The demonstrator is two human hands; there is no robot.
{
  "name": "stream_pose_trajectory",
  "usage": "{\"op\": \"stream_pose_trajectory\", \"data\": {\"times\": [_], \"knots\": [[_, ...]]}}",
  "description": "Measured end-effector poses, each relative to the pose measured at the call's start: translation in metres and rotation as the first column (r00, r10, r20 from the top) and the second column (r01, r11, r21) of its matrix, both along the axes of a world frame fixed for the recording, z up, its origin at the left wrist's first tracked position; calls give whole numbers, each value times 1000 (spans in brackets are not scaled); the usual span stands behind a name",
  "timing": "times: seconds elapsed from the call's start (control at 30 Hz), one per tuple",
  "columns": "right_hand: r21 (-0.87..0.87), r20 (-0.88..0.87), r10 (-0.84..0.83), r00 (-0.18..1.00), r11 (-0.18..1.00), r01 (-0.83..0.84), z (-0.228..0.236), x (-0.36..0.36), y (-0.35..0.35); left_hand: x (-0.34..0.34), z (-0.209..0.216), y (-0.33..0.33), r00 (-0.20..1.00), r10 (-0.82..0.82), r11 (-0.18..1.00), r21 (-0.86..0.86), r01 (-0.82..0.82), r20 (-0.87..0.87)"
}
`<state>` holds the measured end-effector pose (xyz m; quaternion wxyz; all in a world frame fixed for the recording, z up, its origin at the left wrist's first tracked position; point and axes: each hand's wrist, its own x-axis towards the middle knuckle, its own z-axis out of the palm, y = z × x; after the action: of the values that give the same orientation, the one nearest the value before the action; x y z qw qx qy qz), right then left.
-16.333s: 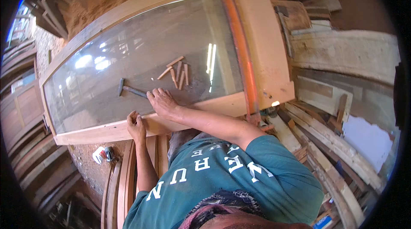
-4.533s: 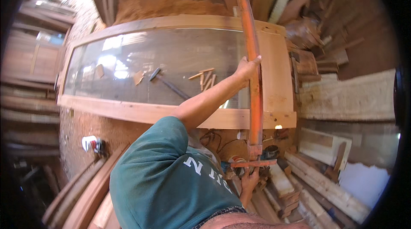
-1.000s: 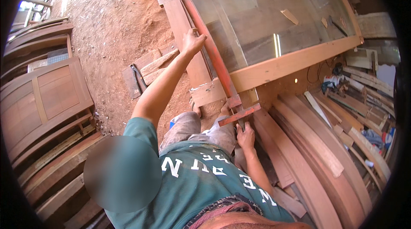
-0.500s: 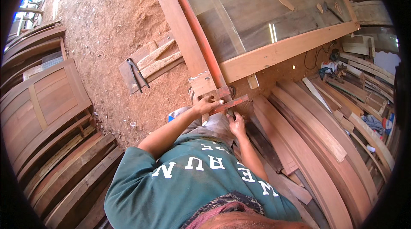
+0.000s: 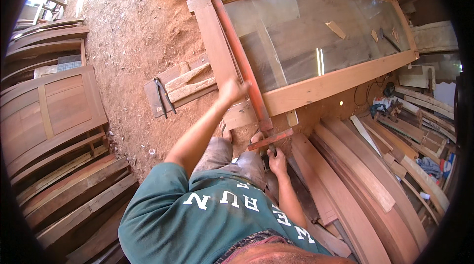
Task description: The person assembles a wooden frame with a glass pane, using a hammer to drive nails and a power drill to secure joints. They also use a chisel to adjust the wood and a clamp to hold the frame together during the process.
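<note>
Left of the left hand, a pair of dark pincers lies on short wooden boards on the red dirt floor. Further left, a panelled wooden door rests on stacked frames. Right of the right hand, long curved wooden planks lie side by side.

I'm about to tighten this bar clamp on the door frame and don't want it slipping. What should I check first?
1. Left hand on the red clamp bar: ok.
2. Right hand at the clamp handle: ok.
3. Bar lying along the end of the door frame: ok.
4. Far jaw seated: cannot tell, at the picture's edge.
5. Glass panel free of loose items: not ok, a hammer and wood scraps lie on it.
</note>
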<state>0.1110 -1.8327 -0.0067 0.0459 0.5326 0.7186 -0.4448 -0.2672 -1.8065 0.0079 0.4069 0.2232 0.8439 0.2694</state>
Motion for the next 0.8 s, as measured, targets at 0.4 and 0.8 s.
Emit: {"op": "stream_pose_trajectory", "data": {"times": [0.4,0.8], "knots": [[48,56,45,997,998,-47,8,-15,-7,-53,5,92,905,183,976,-41,-215,-383],[2,37,73,997,997,-74,-7,0,-6,-43,9,86,906,167,976,-66,-208,-389]]}}
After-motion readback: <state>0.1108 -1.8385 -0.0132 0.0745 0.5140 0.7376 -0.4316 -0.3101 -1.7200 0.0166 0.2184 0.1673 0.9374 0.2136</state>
